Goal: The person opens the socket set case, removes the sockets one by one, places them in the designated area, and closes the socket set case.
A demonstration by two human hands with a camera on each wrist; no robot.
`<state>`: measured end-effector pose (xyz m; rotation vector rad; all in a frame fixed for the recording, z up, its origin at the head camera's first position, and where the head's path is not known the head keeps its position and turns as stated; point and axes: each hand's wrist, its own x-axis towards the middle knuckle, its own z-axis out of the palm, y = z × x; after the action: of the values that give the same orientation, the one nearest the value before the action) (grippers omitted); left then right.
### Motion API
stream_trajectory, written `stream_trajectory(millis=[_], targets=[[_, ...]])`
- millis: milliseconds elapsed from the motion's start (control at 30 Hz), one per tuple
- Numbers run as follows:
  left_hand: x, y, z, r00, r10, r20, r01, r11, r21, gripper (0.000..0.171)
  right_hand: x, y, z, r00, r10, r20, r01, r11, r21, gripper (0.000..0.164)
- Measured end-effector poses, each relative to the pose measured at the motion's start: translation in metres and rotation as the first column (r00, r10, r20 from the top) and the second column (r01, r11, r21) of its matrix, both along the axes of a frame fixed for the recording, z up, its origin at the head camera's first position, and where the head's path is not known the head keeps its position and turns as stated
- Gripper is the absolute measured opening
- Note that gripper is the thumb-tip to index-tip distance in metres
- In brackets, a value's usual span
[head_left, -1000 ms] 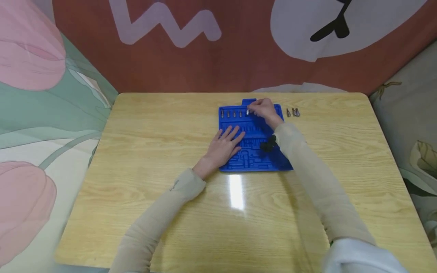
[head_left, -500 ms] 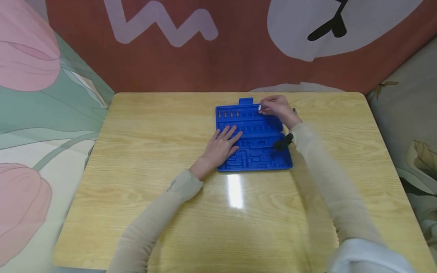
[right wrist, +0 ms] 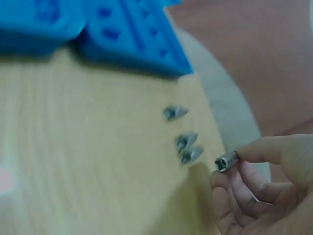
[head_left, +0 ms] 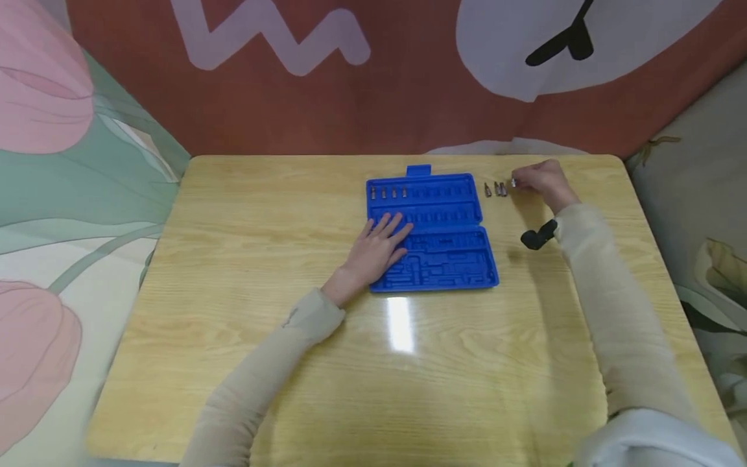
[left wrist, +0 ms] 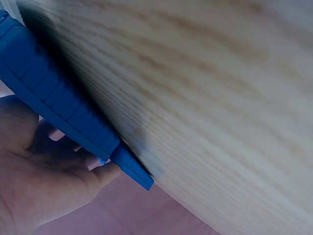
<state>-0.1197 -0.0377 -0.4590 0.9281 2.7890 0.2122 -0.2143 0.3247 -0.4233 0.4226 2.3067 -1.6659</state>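
My right hand (head_left: 547, 181) pinches a small silver socket (right wrist: 226, 161) between thumb and fingertips, above the table to the right of the loose sockets. Its hollow end shows in the right wrist view. Three more sockets (right wrist: 182, 142) lie on the table between this hand and the blue tool case (head_left: 449, 259). The case lies unfolded, with rows of moulded slots, and several small sockets (head_left: 384, 192) fill the left end of its far row. My left hand (head_left: 373, 256) rests on the case's left side with fingers straight and spread.
The light wooden table (head_left: 245, 246) ends at a reddish patterned cloth (head_left: 408, 117) behind the case. A blue latch tab (head_left: 418, 170) sticks out at the case's far edge. The black wrist camera (head_left: 538, 235) hangs below my right wrist.
My right hand has lifted the socket out of the case's far row and carried it right, past the loose sockets. My left hand stays on the case.
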Motion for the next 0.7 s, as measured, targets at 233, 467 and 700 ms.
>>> stream_trajectory(millis=[233, 467, 700], targets=[[-0.001, -0.003, 0.003, 1.000, 0.023, 0.019, -0.023, 1.000, 0.010, 0.053, -0.005, 0.002, -0.019, 1.000, -0.024, 0.007, 0.023, 0.996, 0.089, 0.017], [-0.003, 0.002, 0.005, 0.999, -0.004, 0.039, 0.003, 0.999, 0.042, 0.053, -0.004, 0.006, -0.024, 0.996, -0.091, -0.003, 0.090, 0.987, 0.136, 0.022], [-0.003, 0.004, 0.007, 0.998, -0.010, 0.065, 0.005, 0.997, 0.079, 0.052, 0.000, 0.000, -0.025, 0.997, -0.071, -0.038, 0.078, 0.965, 0.250, 0.035]])
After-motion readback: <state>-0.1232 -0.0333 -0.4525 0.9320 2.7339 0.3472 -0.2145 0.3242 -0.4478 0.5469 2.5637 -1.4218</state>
